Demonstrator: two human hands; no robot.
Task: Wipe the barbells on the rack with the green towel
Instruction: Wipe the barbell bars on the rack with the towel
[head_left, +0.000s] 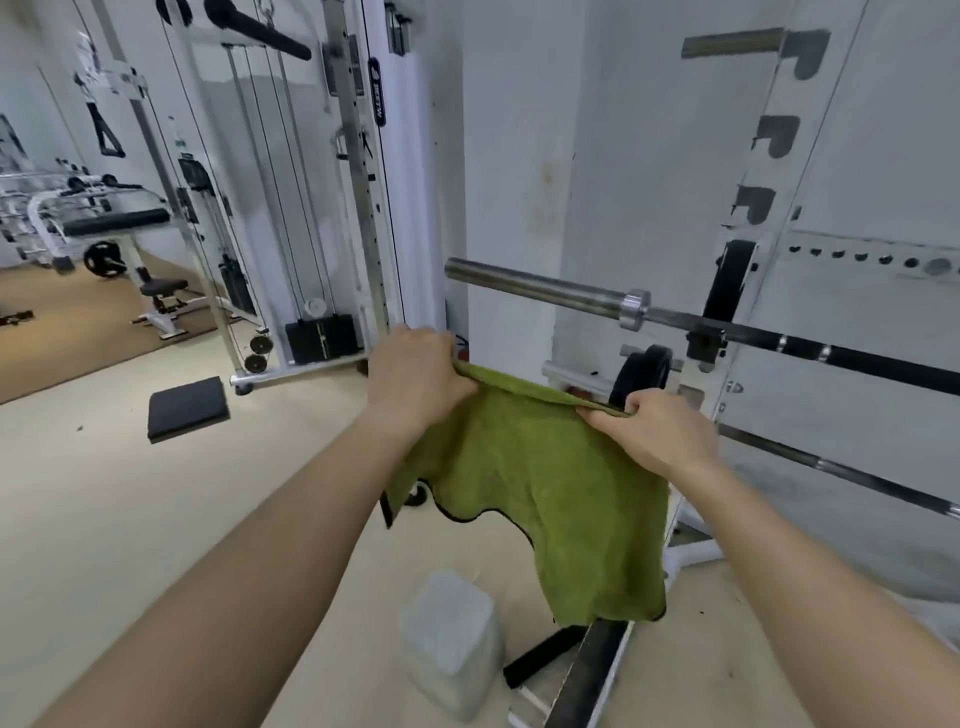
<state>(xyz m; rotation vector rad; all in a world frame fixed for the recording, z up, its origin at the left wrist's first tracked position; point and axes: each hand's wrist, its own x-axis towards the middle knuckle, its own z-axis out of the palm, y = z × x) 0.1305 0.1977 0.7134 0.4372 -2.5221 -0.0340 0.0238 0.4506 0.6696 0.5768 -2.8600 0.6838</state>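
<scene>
A green towel (545, 483) with a dark hem hangs spread out in front of me. My left hand (413, 374) pinches its upper left corner and my right hand (660, 431) pinches the upper right edge. Above and behind the towel a barbell (540, 288) lies across the white rack (763, 171), its steel sleeve pointing left and its dark shaft running off to the right. A second, thinner barbell (841, 470) rests lower on the rack, right of my right hand. The towel touches neither bar.
A black weight plate (641, 371) sits on a peg just behind the towel. A grey block (449, 639) stands on the floor below, beside the rack's black and white base (587, 670). A black pad (187, 408) and a cable machine (322, 208) are at left.
</scene>
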